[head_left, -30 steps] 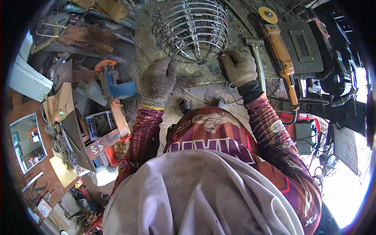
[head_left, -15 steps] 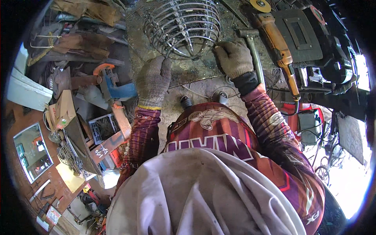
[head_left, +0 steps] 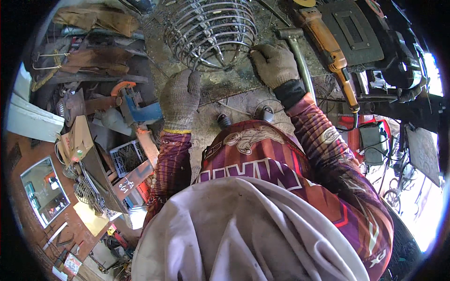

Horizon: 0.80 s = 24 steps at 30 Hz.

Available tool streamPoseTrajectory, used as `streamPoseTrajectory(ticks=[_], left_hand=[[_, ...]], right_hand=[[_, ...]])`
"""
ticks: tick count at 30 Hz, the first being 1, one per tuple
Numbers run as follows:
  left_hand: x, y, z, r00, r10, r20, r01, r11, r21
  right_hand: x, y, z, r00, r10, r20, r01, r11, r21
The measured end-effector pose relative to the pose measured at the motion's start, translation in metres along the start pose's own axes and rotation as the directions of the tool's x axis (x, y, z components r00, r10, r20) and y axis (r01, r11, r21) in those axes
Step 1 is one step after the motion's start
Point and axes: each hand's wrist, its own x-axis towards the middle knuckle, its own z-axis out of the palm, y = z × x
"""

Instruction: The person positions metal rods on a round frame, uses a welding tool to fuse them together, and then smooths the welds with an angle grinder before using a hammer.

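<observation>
A round basket of bent metal rods (head_left: 213, 35), ringed like a cage, lies on the worn workbench (head_left: 225, 86). My left hand (head_left: 180, 96), in a grey-brown knit glove, is closed at the basket's near left edge, a rod running in between thumb and fingers. Its fingertips are partly hidden. On the near right edge, my right hand (head_left: 275, 65) has its gloved fingers curled against the outer rod; the palm side is out of sight. Just right of that hand lies a hammer (head_left: 300, 58) with a metal handle.
An orange angle grinder (head_left: 328, 42) lies right of the hammer, beside a dark welding shield (head_left: 354, 35). A blue clamp-like tool (head_left: 143, 107) stands left of my left hand. Farther left are a cardboard box (head_left: 75, 140) and a plastic crate (head_left: 129, 157).
The view has shifted slightly, so the bench and basket sit a little higher and more to the left. Both hands stay at the basket's edge.
</observation>
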Motion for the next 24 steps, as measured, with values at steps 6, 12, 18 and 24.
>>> streamPoseTrajectory(ticks=[6, 12, 18, 24], left_hand=[[-0.001, -0.005, 0.004, 0.999, -0.023, -0.042, 0.024, 1.0, 0.014], [-0.002, -0.006, 0.003, 1.0, -0.015, -0.005, 0.015, 1.0, 0.022], [-0.004, -0.007, 0.002, 0.998, 0.013, -0.056, -0.014, 1.0, -0.01], [0.006, 0.005, 0.004, 1.0, -0.024, 0.0, 0.024, 0.999, -0.032]], right_hand=[[-0.001, 0.001, -0.004, 0.999, -0.026, 0.027, 0.026, 1.0, 0.013], [-0.003, -0.003, -0.005, 1.0, -0.001, 0.02, 0.0, 0.999, 0.053], [-0.005, -0.005, -0.006, 1.0, -0.003, 0.023, 0.001, 0.996, 0.086], [-0.001, -0.004, -0.016, 0.998, -0.016, 0.065, 0.015, 1.0, 0.008]])
